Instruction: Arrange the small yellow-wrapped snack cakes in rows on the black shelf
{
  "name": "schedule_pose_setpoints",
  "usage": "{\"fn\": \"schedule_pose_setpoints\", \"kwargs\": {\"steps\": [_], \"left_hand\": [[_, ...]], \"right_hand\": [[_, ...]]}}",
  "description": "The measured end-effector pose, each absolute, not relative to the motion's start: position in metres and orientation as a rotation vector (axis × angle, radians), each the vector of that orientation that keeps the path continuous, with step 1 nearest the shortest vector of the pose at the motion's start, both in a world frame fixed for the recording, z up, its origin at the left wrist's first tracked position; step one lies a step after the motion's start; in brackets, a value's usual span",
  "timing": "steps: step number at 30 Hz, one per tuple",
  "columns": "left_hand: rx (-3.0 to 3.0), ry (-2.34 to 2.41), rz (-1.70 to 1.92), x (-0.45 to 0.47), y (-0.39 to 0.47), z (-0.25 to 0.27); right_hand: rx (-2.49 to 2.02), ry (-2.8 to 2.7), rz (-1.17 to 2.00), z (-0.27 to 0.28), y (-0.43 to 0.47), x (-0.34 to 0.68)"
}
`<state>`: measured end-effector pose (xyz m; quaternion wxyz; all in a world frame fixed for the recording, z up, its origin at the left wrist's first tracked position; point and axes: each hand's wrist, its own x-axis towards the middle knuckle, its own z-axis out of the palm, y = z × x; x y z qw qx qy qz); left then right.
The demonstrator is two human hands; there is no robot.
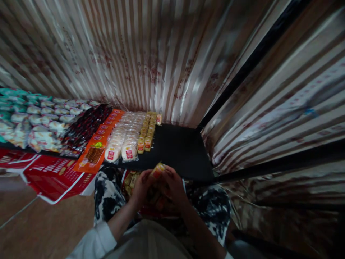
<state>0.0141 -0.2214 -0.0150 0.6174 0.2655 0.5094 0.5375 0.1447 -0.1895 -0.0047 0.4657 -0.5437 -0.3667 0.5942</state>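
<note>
Both of my hands hold one small wrapped snack [157, 170] with a yellowish body and a red-orange label. My left hand [141, 187] grips its left side, and my right hand [174, 182] closes on its right side. Below them, between my knees, is an open container of similar wrapped snacks [130, 180], partly covered by my hands and forearms. Just beyond, two rows of yellow wrapped snacks [147, 135] stand on the black tabletop [180, 151]. A single lighter packet [159, 119] lies at the far end of these rows.
Left of the yellow rows are clear-wrapped round white cakes [129, 151], orange packets [98, 144], dark red packets [83, 129], and white and green packets [48, 122]. Red printed cardboard [54, 176] hangs below. Striped sheeting [151, 54] and black poles [242, 68] enclose the table.
</note>
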Motion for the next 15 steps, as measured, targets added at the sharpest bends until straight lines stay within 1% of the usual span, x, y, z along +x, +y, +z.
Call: {"fn": "schedule_pose_setpoints", "kwargs": {"steps": [4, 9, 15], "left_hand": [[0.677, 1.198, 1.261, 0.027, -0.209, 0.001], [0.75, 1.262, 1.286, 0.041, -0.18, 0.006], [1.015, 1.72, 1.347, 0.057, -0.127, -0.015]], "right_hand": [[-1.258, -0.88, 1.504, 0.009, -0.184, 0.141], [-1.206, -0.936, 1.396, 0.005, -0.162, 0.147], [-1.277, -0.944, 1.27, -0.016, -0.1, 0.154]]}}
